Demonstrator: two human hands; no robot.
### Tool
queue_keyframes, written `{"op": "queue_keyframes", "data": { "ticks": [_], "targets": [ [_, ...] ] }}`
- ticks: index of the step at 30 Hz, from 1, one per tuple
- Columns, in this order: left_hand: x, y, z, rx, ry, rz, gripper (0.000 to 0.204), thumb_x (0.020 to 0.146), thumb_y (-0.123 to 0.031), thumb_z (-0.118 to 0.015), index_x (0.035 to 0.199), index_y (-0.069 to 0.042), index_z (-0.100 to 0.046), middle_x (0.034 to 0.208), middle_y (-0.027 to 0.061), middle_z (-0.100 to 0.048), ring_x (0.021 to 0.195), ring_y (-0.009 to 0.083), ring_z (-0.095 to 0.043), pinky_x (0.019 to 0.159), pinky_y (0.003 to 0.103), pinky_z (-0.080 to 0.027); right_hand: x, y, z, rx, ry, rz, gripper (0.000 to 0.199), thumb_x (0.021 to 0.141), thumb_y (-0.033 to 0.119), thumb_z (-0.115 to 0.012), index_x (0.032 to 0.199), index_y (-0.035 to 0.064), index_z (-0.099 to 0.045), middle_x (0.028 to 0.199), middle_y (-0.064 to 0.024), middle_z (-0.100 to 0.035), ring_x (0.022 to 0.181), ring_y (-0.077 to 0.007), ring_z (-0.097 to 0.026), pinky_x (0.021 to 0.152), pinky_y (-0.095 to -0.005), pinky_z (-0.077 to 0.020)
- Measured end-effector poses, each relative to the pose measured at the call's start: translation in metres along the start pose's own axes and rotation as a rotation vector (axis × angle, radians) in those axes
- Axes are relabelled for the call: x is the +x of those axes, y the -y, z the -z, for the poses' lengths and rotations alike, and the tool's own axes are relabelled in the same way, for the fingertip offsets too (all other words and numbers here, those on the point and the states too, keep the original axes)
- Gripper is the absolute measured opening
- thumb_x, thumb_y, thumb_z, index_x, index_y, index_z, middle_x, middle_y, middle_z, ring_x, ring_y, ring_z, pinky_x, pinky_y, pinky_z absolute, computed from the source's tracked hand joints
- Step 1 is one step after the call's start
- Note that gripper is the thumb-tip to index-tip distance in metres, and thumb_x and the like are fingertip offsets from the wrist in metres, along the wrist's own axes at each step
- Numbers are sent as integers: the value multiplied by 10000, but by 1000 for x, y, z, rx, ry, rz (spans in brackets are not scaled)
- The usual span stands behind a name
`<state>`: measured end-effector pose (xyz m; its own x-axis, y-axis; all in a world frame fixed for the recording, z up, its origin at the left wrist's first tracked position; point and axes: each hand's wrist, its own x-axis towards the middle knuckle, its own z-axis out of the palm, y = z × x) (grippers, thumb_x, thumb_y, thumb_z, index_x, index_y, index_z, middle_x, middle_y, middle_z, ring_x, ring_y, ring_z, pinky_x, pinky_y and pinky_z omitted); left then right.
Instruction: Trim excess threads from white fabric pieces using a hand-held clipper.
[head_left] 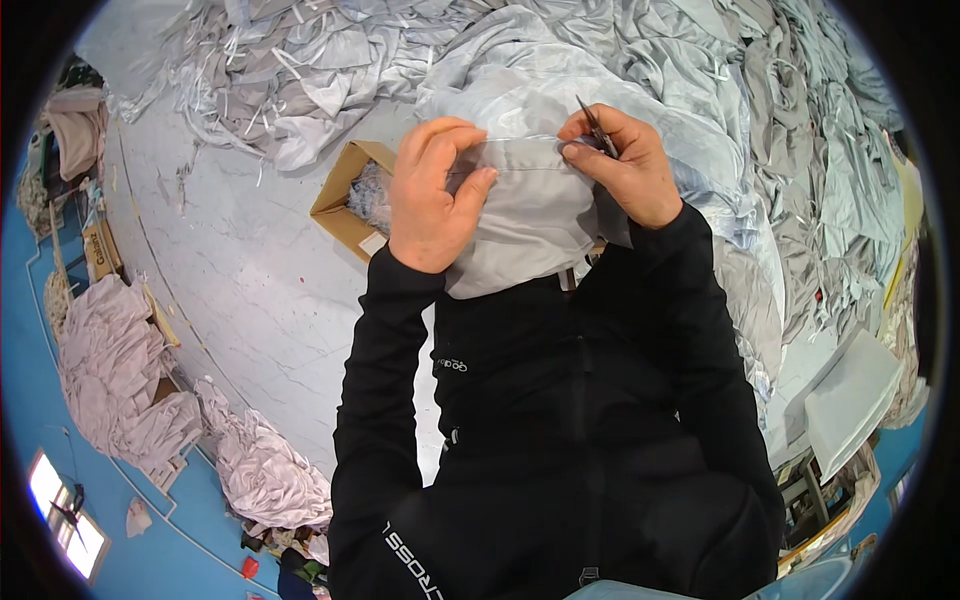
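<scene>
Light grey sheer fabric hangs in front of my body, its seamed upper edge stretched between my two hands. My left hand has its fingers curled and its thumb bent at the left end of that edge. At the other end, my right hand pinches the cloth between thumb and forefinger. Small dark scissors are tucked in the same hand, blades pointing up past the forefinger. The lower part of the cloth drapes against my black jacket. Whitish sheer cloth lies just beyond my hands.
An open cardboard box with a bluish, tangled filling stands left of my left hand. A large heap of grey fabric spreads across the far side and down the right. Pinkish fabric piles lie at the left by a blue wall.
</scene>
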<state>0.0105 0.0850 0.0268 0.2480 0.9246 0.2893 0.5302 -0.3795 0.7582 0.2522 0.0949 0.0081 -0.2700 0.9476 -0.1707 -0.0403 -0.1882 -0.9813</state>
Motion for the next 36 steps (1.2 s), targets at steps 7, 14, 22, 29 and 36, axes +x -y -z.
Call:
{"op": "queue_keyframes", "data": {
  "ticks": [7, 14, 22, 29, 36],
  "targets": [
    [-7, 22, 11, -89, 70, 305, 268, 772, -95, -784, 971, -24, -620, 901, 53, -604, 821, 161, -558, 745, 300, -456, 2, -4, 6, 15, -3, 17, 99, 912, 77, -675, 993, 20, -672, 875, 53, -627, 814, -35, -539, 743, -206, -425],
    [-12, 31, 24, -540, -11, 410, 83, 913, -33, -668, 917, -25, -585, 913, 13, -627, 802, 70, -528, 757, 200, -424, 0, -10, 20, 22, 143, -53, 253, 878, 106, -732, 1096, -11, -679, 931, 14, -665, 832, -49, -566, 773, -211, -456],
    [-19, 32, 62, -668, -155, 377, 38, 974, -48, -603, 943, -27, -596, 917, 8, -634, 774, 49, -533, 734, 191, -434, -27, 11, 50, -206, 234, -162, 272, 821, 11, -720, 1081, -39, -662, 888, 4, -654, 798, -45, -558, 745, -211, -455],
    [-30, 21, 127, -480, -130, 293, 44, 962, -40, -610, 925, -30, -589, 917, 9, -628, 788, 55, -514, 757, 192, -414, -68, 51, 72, -403, 121, -132, 161, 795, -4, -704, 938, -22, -633, 755, 52, -551, 690, -41, -467, 643, -217, -387],
    [-67, 33, 172, -265, -226, 257, 63, 972, -53, -605, 922, -36, -570, 906, 9, -604, 812, 70, -508, 784, 215, -407, -122, 42, 109, -550, -226, 93, 180, 751, -38, -673, 920, 7, -630, 793, 15, -593, 723, -47, -508, 660, -213, -403]
  ]
}}
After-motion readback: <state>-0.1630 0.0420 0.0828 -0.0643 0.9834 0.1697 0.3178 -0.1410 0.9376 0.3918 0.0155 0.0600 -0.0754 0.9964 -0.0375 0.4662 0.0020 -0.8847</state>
